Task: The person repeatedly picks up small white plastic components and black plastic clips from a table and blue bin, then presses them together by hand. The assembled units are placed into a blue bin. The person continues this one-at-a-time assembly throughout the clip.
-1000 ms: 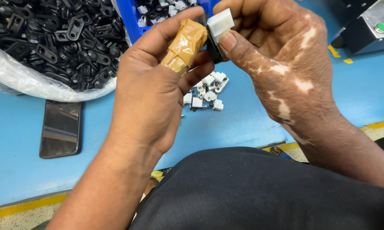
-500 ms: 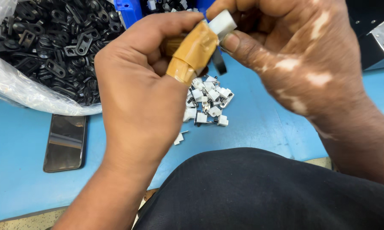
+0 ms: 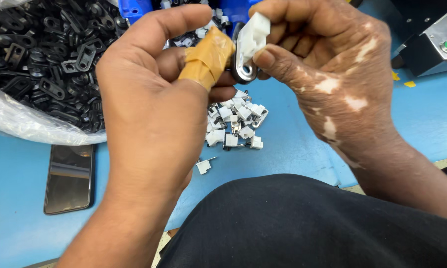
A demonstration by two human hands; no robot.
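So the piece being worked on is a small white plastic block (image 3: 253, 33) stuck onto a black metal tab with a round shiny eyelet (image 3: 244, 71) at its lower end. It's held up in the air, tilted a bit, block on top and eyelet hanging below, pinched between the right hand (image 3: 327, 74) and the left hand (image 3: 154, 114), whose finger is wrapped in tan tape (image 3: 207, 58). It's above the blue bench (image 3: 293, 149), toward the far edge.

Both hands (image 3: 263, 99) pinch a white clip (image 3: 250, 37) above blue table (image 3: 293, 154).
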